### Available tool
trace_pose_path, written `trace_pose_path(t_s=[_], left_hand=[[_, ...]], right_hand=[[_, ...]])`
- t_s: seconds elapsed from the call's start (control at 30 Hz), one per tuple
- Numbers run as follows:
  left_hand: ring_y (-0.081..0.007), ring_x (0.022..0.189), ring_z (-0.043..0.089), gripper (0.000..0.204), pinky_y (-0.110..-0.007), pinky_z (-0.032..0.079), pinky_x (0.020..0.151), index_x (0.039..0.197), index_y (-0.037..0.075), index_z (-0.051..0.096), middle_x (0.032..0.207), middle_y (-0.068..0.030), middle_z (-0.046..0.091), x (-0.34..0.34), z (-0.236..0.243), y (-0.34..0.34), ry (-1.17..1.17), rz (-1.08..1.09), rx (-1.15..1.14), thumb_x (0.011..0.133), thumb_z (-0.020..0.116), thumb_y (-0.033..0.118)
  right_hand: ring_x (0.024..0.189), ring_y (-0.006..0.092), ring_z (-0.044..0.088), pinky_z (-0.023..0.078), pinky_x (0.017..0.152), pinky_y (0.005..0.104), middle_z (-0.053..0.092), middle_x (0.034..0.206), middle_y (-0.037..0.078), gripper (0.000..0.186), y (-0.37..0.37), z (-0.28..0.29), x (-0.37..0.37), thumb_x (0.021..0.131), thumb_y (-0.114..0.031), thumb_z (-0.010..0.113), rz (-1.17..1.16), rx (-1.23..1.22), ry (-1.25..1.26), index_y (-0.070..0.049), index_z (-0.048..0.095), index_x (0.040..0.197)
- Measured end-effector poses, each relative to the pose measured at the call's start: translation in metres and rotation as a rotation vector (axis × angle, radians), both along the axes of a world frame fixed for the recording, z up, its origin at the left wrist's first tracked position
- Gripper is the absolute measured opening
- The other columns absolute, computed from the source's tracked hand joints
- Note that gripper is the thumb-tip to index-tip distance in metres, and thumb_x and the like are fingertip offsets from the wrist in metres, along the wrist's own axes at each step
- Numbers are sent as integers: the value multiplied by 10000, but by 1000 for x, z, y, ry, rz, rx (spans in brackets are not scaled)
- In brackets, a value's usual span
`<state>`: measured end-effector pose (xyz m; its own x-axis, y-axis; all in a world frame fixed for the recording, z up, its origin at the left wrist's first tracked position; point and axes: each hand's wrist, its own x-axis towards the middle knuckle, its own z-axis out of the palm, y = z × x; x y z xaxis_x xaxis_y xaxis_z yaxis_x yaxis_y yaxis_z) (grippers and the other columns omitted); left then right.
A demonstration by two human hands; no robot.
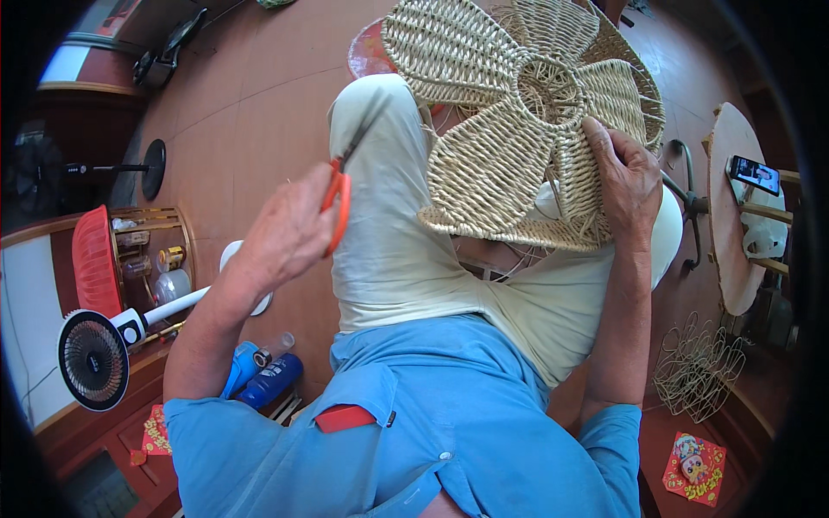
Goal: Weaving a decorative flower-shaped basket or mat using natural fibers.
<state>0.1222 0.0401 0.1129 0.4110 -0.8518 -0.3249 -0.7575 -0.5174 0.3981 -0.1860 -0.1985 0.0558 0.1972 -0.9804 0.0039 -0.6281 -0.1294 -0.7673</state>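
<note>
My left hand [289, 224] is closed round the orange handles of a pair of scissors [343, 186]. The blades, smeared by motion, point up and away over my left knee, apart from the weaving. A large woven straw basket [484, 164] with flower-like petals round a central ring rests against my lap and knees. Loose straw ends stick out inside the ring and along its lower edge. My right hand [626, 177] grips one petal at the basket's right, with the thumb on top and the fingers curled at its side.
A white fan [93, 358] and a red plastic basket [93, 263] stand at the left. Blue bottles [272, 380] lie near my left side. On the right are a round board [730, 250] with a phone [754, 174] and a bent wire frame [698, 367]. Behind the weaving shows a red stool [370, 52].
</note>
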Motion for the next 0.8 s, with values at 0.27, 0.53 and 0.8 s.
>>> trace_pose_path(t_s=[0.27, 0.53, 0.8], left_hand=[[-498, 891, 668, 314, -565, 516, 820, 1071, -34, 579, 888, -281, 653, -20, 3, -9, 245, -201, 247, 1029, 598, 277], [-417, 916, 710, 395, -506, 591, 833, 1269, -17, 581, 1006, -232, 696, -21, -4, 3, -247, -259, -167, 923, 737, 94], [-343, 1042, 650, 330, -449, 561, 860, 1182, 24, 565, 1087, -159, 625, 11, -6, -46, -534, -715, -275, 901, 733, 67]], right_hand=[[815, 133, 716, 552, 808, 316, 804, 880, 44, 481, 0, -4, -1, 1005, -554, 760, 12, -2, -13, -101, 857, 1138], [801, 150, 727, 557, 807, 319, 805, 880, 50, 470, 2, -2, -2, 1000, -549, 769, 12, -44, 1, -111, 857, 1144], [827, 165, 742, 564, 830, 329, 811, 907, 70, 471, 3, 0, 1, 999, -552, 765, 29, -65, 14, -111, 855, 1138]])
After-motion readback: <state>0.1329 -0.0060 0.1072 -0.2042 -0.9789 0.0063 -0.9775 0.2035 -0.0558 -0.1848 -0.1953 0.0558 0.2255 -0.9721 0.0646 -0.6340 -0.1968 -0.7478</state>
